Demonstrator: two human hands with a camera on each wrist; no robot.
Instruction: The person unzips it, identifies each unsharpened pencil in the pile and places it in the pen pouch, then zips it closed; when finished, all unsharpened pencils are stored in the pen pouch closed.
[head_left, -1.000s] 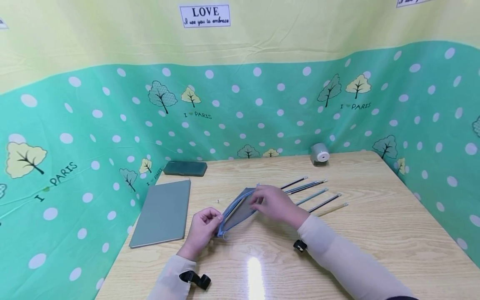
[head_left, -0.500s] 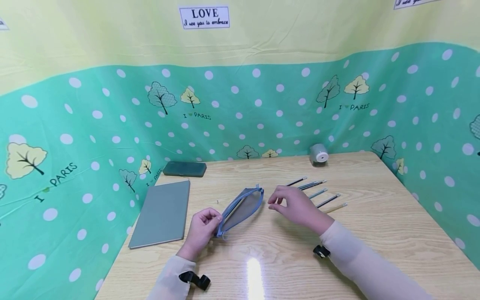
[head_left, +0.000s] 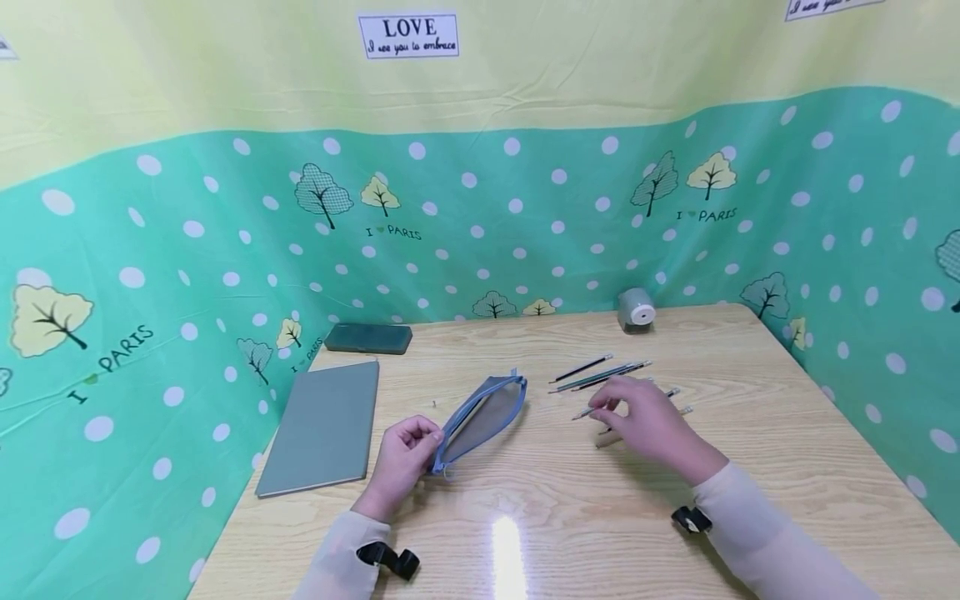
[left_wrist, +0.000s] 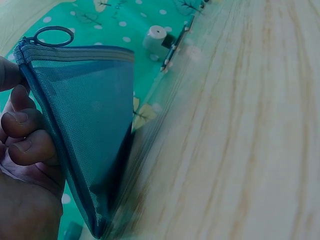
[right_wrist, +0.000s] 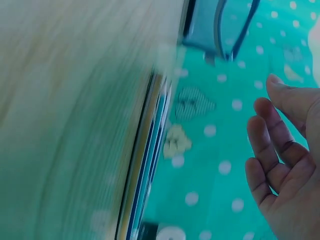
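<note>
My left hand (head_left: 401, 462) pinches the end of a blue zippered mesh pencil pouch (head_left: 487, 421), whose mouth gapes upward. In the left wrist view, the pouch (left_wrist: 90, 110) hangs from the thumb and fingers, its zipper pull ring at the top corner. Over the loose pencils on the right, my right hand (head_left: 641, 417) hovers with thumb and fingers apart. A teal pencil (head_left: 583, 412) lies partly under it, beside a tan pencil (head_left: 609, 440). In the right wrist view, the right hand (right_wrist: 282, 160) shows nothing between its fingers. A dark pencil (head_left: 581, 368) lies behind.
Several pencils (head_left: 603, 377) lie close together behind the right hand. A grey notebook (head_left: 322, 429) lies at the left, a dark green case (head_left: 369, 338) behind it. A grey pencil sharpener (head_left: 636, 310) stands at the back. A tiny object (head_left: 433, 404) lies near the pouch.
My right hand has left the pouch and moved right to the pencils. The left hand and the pouch have stayed in place.
</note>
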